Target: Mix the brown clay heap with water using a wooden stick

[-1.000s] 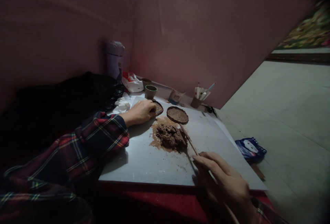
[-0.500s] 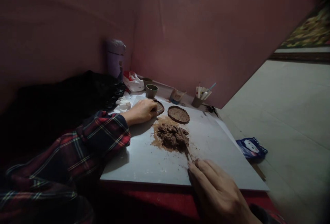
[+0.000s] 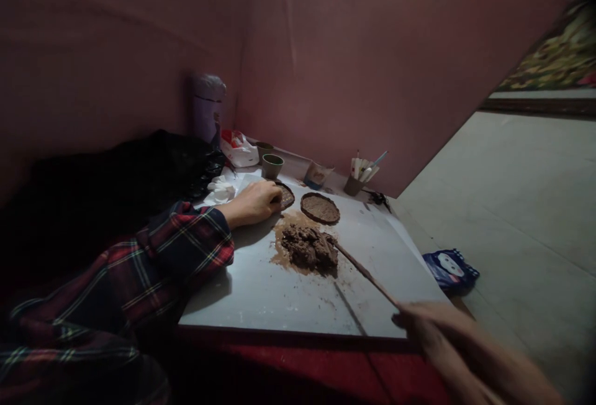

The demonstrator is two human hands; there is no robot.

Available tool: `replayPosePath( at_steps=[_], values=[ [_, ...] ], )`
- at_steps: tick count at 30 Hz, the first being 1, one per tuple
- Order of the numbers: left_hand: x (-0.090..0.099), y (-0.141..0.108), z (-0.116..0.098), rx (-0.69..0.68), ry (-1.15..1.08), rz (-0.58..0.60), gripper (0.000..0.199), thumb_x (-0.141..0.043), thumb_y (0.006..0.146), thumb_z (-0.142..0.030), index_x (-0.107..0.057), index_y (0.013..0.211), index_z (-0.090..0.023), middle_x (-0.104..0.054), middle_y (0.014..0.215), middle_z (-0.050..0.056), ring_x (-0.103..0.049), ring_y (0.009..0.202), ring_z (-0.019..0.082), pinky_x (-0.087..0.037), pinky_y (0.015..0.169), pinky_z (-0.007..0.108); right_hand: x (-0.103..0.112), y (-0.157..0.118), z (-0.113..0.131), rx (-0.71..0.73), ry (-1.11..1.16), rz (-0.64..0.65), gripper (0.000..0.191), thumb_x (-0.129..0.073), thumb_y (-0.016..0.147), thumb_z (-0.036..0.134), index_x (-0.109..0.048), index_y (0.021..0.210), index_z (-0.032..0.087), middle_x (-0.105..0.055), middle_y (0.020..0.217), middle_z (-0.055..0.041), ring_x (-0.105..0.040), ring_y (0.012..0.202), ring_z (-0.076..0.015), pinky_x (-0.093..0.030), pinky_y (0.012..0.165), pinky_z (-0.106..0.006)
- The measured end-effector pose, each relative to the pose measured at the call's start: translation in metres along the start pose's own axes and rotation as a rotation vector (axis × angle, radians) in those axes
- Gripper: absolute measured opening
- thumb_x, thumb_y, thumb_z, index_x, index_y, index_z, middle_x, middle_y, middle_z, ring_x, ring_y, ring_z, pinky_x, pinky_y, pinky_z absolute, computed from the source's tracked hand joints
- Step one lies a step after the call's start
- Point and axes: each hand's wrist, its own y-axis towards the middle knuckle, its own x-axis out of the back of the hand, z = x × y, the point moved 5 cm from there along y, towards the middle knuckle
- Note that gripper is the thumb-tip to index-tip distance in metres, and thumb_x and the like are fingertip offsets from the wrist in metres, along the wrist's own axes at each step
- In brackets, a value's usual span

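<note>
A lumpy brown pile (image 3: pixel 307 248) lies in a tan smear on the white board (image 3: pixel 251 302). My right hand (image 3: pixel 447 330), blurred at the lower right, is closed on the end of a thin brown stick (image 3: pixel 367 273), whose far tip touches the pile's right side. Beyond the pile lies a round brown disc (image 3: pixel 320 208) with a raised edge. My left hand (image 3: pixel 257 202) rests with curled fingers at the left edge of a second brown disc (image 3: pixel 286 196), partly covering it. What its fingertips hold, if anything, is hidden.
Along the back stand a green-rimmed cup (image 3: pixel 272 167), a clear container (image 3: pixel 318 175) and a cup of sticks (image 3: pixel 354 184). Crumpled white tissue (image 3: pixel 220 189), a black bag (image 3: pixel 139 175) and a purple bottle (image 3: pixel 208 110) are at the left. A blue packet (image 3: pixel 451 269) lies at the right.
My right hand has moved right and away from the pile, and more of the stick shows at a lower slant. My left hand stays by the second disc.
</note>
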Motion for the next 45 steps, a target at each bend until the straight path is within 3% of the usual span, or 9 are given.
replayPosePath(
  at_steps=[2, 7, 12, 15, 19, 24, 29, 37, 45],
  values=[
    [0.000, 0.000, 0.000, 0.001, -0.023, -0.003, 0.018, -0.052, 0.082, -0.028, -0.063, 0.072, -0.016, -0.061, 0.079, 0.006, -0.051, 0.072, 0.017, -0.035, 0.064, 0.029, -0.010, 0.019, -0.007, -0.321, 0.224, -0.037, 0.019, -0.059, 0.086, 0.036, -0.070, 0.080, 0.022, -0.069, 0.064, -0.0018, -0.062, 0.051, -0.0133, -0.048, 0.041, -0.018],
    [0.002, -0.001, 0.000, -0.010, -0.045, -0.016, 0.018, -0.051, 0.081, -0.023, -0.062, 0.069, -0.016, -0.061, 0.078, 0.006, -0.050, 0.068, 0.016, -0.033, 0.062, 0.028, -0.063, 0.065, -0.022, -0.634, 0.925, 0.034, 0.029, -0.067, 0.078, 0.043, -0.065, 0.074, 0.015, -0.064, 0.055, -0.0026, -0.052, 0.041, -0.0089, -0.035, 0.033, -0.015],
    [0.000, -0.002, 0.002, 0.003, -0.009, 0.009, 0.019, -0.048, 0.084, -0.023, -0.064, 0.074, -0.017, -0.063, 0.082, 0.006, -0.052, 0.072, 0.016, -0.034, 0.063, 0.028, -0.099, 0.092, -0.043, -0.744, 1.085, 0.037, 0.039, -0.068, 0.074, 0.049, -0.063, 0.068, 0.011, -0.060, 0.045, -0.0023, -0.043, 0.030, -0.0056, -0.025, 0.028, -0.013],
    [-0.002, -0.001, 0.005, 0.020, -0.016, 0.014, 0.022, -0.048, 0.086, -0.026, -0.064, 0.074, -0.016, -0.063, 0.081, 0.006, -0.052, 0.072, 0.016, -0.035, 0.064, 0.029, -0.107, 0.093, -0.056, -0.796, 1.124, -0.100, 0.042, -0.068, 0.071, 0.052, -0.061, 0.064, 0.012, -0.056, 0.040, 0.0003, -0.041, 0.028, -0.0050, -0.024, 0.027, -0.013],
    [-0.004, -0.002, 0.006, 0.033, -0.041, -0.019, 0.022, -0.050, 0.087, -0.027, -0.062, 0.072, -0.016, -0.063, 0.080, 0.007, -0.053, 0.075, 0.017, -0.037, 0.067, 0.030, -0.106, 0.082, -0.070, -0.951, 1.179, -0.275, 0.037, -0.074, 0.066, 0.047, -0.060, 0.061, 0.014, -0.054, 0.041, 0.0029, -0.045, 0.033, -0.0057, -0.031, 0.029, -0.013],
    [0.009, -0.005, 0.011, 0.138, -0.142, -0.217, 0.018, -0.048, 0.086, -0.019, -0.058, 0.071, -0.016, -0.061, 0.079, 0.006, -0.053, 0.077, 0.017, -0.041, 0.070, 0.029, -0.098, 0.079, -0.074, -0.935, 1.159, -0.294, 0.038, -0.075, 0.066, 0.048, -0.061, 0.061, 0.013, -0.054, 0.041, 0.0009, -0.045, 0.034, -0.0059, -0.028, 0.028, -0.012],
    [0.026, -0.010, 0.021, 0.311, -0.230, -0.444, 0.021, -0.049, 0.087, -0.028, -0.056, 0.070, -0.018, -0.059, 0.074, 0.003, -0.053, 0.073, 0.016, -0.041, 0.070, 0.029, -0.100, 0.079, -0.070, -0.918, 1.167, -0.236, 0.040, -0.075, 0.066, 0.050, -0.063, 0.061, 0.012, -0.056, 0.042, -0.0007, -0.047, 0.035, -0.0068, -0.030, 0.028, -0.012],
    [0.026, -0.012, 0.027, 0.388, -0.246, -0.427, 0.027, -0.048, 0.087, -0.031, -0.054, 0.065, -0.018, -0.059, 0.071, 0.002, -0.053, 0.071, 0.015, -0.040, 0.067, 0.028, -0.106, 0.078, -0.067, -0.947, 1.200, -0.175, 0.039, -0.078, 0.063, 0.050, -0.064, 0.060, 0.013, -0.057, 0.043, -0.0009, -0.048, 0.035, -0.0066, -0.033, 0.030, -0.012],
    [0.026, -0.013, 0.027, 0.412, -0.251, -0.454, 0.030, -0.046, 0.087, -0.035, -0.052, 0.062, -0.019, -0.054, 0.068, 0.001, -0.051, 0.070, 0.016, -0.039, 0.066, 0.029, -0.132, 0.121, -0.056, -0.703, 1.203, -0.018, 0.041, -0.075, 0.064, 0.054, -0.068, 0.074, 0.014, -0.065, 0.057, -0.0037, -0.053, 0.042, -0.0083, -0.038, 0.035, -0.015]
  ],
)
